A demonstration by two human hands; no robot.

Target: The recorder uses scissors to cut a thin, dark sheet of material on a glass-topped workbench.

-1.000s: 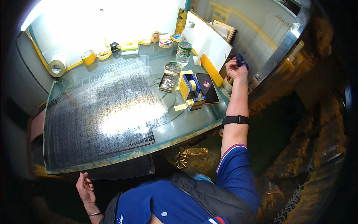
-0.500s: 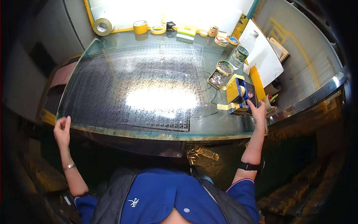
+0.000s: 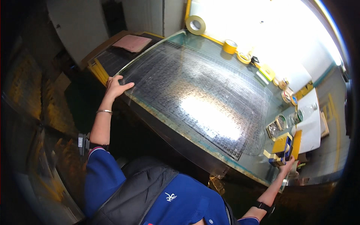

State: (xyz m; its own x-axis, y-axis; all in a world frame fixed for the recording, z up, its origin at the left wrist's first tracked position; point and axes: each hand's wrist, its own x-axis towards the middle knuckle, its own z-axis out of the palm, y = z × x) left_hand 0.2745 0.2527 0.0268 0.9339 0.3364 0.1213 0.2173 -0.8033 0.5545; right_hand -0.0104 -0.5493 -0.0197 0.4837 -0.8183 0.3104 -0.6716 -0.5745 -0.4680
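My left hand (image 3: 117, 88) is at the near left corner of a glass-topped table (image 3: 150, 107). Its fingers are apart and the thumb stretches over the edge, with nothing held. A dark gridded sheet (image 3: 165, 75) covers most of the tabletop beside it. At the right end, my right hand (image 3: 287, 165) is closed against the near end of a blue and yellow tape dispenser (image 3: 283, 145); its fingers are partly hidden. A strip of yellow tape (image 3: 268, 154) sticks out from the dispenser's left side.
Several tape rolls, including a large one (image 3: 195, 25) and a yellow one (image 3: 230, 46), line the back edge. A clear bottle (image 3: 295, 118) and a small tray (image 3: 272, 130) stand beyond the dispenser. A white board (image 3: 311, 127) leans at the right. Pink paper (image 3: 132, 43) lies at the left.
My view has swung left and tilted. My left hand has gone from fingers drawn together to fingers apart at the table corner. My right hand remains at the dispenser.
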